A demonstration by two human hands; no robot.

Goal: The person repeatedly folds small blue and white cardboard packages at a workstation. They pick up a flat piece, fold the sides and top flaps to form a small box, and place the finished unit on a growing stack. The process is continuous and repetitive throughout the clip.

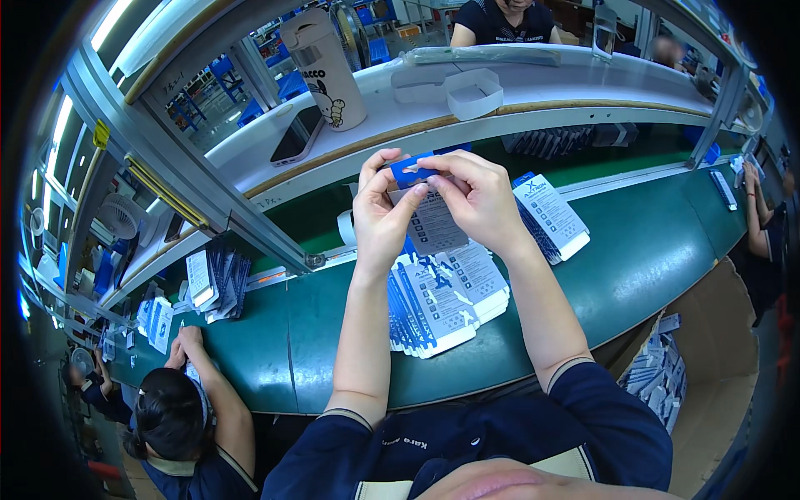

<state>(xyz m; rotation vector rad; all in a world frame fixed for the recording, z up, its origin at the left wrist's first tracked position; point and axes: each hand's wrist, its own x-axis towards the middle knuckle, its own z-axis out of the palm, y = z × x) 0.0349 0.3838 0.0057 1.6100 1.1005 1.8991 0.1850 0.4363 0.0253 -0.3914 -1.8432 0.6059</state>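
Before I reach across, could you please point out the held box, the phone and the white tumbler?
Held box (440,227): head view, on its grey printed panel.
Phone (297,134): head view, on the middle of its dark screen.
White tumbler (335,87): head view, on the middle of its body.

- Landmark: fanned pile of flat blue-and-white cardboard packets (446,304).
- Left and far right of pile: passage over glossy green tabletop (654,250).
- Right-rear: blue-and-white cardboard stack (553,218) obstructs.
- Behind: white, brown-edged shelf (550,87) obstructs.
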